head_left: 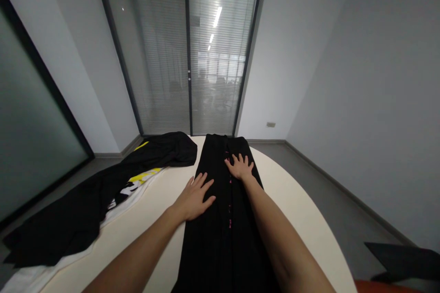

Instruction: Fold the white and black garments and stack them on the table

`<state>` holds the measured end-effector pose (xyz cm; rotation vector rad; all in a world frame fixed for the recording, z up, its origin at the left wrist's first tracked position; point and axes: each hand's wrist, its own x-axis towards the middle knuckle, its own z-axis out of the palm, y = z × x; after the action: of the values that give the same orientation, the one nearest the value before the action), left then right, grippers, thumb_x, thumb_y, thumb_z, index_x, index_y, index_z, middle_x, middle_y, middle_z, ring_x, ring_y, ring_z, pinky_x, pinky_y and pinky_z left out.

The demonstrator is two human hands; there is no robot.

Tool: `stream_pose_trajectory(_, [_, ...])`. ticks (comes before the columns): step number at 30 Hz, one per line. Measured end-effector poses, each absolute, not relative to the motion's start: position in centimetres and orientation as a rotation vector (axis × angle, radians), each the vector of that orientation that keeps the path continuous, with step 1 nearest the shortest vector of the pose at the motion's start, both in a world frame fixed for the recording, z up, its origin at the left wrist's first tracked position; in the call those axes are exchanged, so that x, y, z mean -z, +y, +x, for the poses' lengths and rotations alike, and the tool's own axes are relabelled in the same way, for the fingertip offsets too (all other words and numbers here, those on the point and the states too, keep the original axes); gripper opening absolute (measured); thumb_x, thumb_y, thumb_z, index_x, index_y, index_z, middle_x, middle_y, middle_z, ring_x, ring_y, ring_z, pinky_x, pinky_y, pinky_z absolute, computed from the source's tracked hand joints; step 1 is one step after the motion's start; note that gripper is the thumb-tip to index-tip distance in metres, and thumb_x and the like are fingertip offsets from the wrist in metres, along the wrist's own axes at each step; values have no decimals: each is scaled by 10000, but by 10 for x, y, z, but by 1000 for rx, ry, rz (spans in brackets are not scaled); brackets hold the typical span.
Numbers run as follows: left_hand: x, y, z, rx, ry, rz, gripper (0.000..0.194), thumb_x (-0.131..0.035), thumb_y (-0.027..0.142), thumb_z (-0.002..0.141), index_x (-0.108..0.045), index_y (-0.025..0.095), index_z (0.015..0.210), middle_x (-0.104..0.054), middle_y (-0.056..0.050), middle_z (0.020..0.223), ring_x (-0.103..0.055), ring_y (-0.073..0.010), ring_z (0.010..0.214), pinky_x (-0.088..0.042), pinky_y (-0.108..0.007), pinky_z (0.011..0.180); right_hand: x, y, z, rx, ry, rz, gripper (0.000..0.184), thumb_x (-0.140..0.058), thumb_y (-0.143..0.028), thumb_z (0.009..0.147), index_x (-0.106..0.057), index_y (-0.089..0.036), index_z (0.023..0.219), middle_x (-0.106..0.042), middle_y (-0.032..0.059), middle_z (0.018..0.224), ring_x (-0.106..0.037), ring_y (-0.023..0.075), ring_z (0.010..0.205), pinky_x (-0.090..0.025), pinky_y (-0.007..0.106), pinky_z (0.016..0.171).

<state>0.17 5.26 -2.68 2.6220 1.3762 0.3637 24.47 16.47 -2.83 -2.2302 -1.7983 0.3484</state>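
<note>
A long black garment (220, 233) with a line of small pink marks down its middle lies stretched out along the cream table (295, 206), running away from me. My left hand (195, 197) rests flat on its left half, fingers spread. My right hand (240, 167) lies flat farther along on the right half, fingers spread wide. Neither hand grips anything.
A heap of black clothing (85, 201) with a yellow and white printed piece (137, 181) covers the table's left side. White fabric (30, 277) shows at the near left. The table's rounded right edge drops to grey floor. Glass doors with blinds (189, 55) stand ahead.
</note>
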Motion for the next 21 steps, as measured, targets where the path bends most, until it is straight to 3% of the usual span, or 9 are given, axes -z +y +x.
stream_pose_trajectory(3, [29,48,-2,-418,1367,2646,573,-415,513,980,-432,233,1480,-317,-110,1602,-249,-294,1489,-192,-509,1203,24,156,250,-371,-1821,-2101,706,-338,-697,926,-429,-278,1486,-245,85,1625,-116,372,1497,-49,685,1132])
stream_pose_trajectory(8, [25,43,-8,-582,1358,2673,430,-396,404,1002,-567,205,1342,-508,-107,1477,-439,-270,1383,-302,-478,1165,13,127,256,-345,-1969,-1881,429,-468,-440,968,-555,-255,1345,-462,94,1499,-341,315,1413,-188,669,1111])
stream_pose_trajectory(12, [18,34,-17,-673,1373,2661,368,-449,352,977,-624,177,1249,-567,-131,1387,-533,-279,1276,-392,-453,1107,-4,97,248,-321,-2054,-1814,406,-543,-380,942,-571,-233,1319,-502,107,1450,-439,273,1334,-318,521,1094])
stream_pose_trajectory(15, [20,24,-25,-637,1352,2636,390,-475,364,965,-603,179,1283,-555,-132,1407,-528,-285,1287,-394,-459,1111,-25,64,229,-287,-2190,-1664,298,-538,-366,947,-660,-198,1162,-646,98,1204,-586,216,1110,-427,348,955])
stream_pose_trajectory(18, [27,16,-34,-612,1327,2605,412,-451,366,976,-575,197,1332,-502,-115,1480,-453,-277,1372,-337,-486,1155,-47,14,197,-309,-2431,-1392,244,-571,-381,929,-699,-174,938,-678,63,925,-619,165,842,-434,269,766])
stream_pose_trajectory(21, [33,13,-39,-621,1348,2584,415,-416,342,989,-568,204,1350,-478,-99,1507,-418,-264,1403,-281,-508,1184,-61,-46,163,-522,-2744,-887,335,-588,-512,907,-697,-195,914,-687,25,902,-624,145,811,-417,250,738])
